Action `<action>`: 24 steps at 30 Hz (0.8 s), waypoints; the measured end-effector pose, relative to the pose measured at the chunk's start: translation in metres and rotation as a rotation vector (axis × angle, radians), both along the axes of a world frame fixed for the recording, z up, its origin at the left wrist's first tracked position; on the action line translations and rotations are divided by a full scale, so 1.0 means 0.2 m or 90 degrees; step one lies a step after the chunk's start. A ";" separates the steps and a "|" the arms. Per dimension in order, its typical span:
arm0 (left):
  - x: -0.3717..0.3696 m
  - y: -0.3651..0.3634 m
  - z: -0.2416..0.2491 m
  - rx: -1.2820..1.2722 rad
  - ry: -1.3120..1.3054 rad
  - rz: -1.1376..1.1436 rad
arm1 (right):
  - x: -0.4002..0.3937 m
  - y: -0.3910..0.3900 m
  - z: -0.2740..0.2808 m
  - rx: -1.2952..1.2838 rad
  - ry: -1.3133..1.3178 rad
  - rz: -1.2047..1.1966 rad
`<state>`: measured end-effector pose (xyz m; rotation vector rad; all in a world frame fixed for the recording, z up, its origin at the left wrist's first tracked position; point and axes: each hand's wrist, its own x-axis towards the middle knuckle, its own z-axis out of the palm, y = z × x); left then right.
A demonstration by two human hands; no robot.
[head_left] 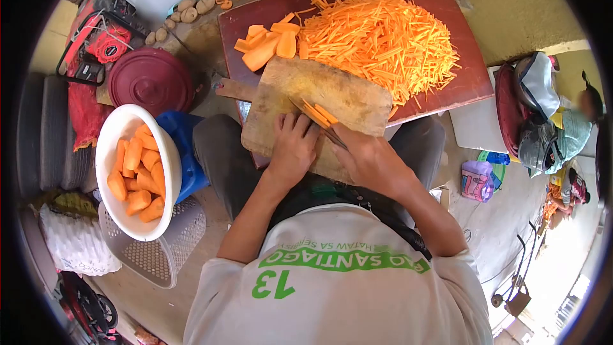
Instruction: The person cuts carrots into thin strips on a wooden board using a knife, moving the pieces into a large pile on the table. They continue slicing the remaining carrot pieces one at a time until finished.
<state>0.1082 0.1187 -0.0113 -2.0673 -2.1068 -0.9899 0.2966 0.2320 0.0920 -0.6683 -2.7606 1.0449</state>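
Note:
A worn wooden cutting board (pixel 345 89) lies across my lap and the near edge of a red table. My right hand (pixel 367 156) is closed round a knife, its blade (pixel 313 115) low over the board beside a few carrot strips (pixel 320 112). Left of the blade, my left hand (pixel 295 140) rests on the board with its fingers bent; whether anything is under the fingertips is hidden. Beyond the board rises a large heap of carrot sticks (pixel 383 38), with thick carrot slices (pixel 271 45) at its left.
On the left a white basin (pixel 174 172) holds peeled carrots (pixel 143 166), above a grey perforated basket (pixel 191 217). Behind it are a blue container (pixel 191 182) and a maroon lid (pixel 150 81). Bags and a purple basket (pixel 477 181) are at the right.

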 end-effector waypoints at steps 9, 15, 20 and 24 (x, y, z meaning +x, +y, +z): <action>0.01 -0.02 -0.02 0.026 -0.008 0.005 | -0.03 0.02 -0.06 0.001 0.021 0.020; 0.02 -0.04 -0.05 0.018 -0.028 0.013 | 0.06 -0.04 0.04 -0.021 -0.026 0.011; 0.02 -0.03 -0.02 0.026 -0.011 0.014 | -0.03 0.00 -0.06 0.020 0.031 0.026; 0.02 -0.04 -0.06 0.028 -0.011 0.023 | 0.05 -0.04 0.04 -0.005 -0.022 0.010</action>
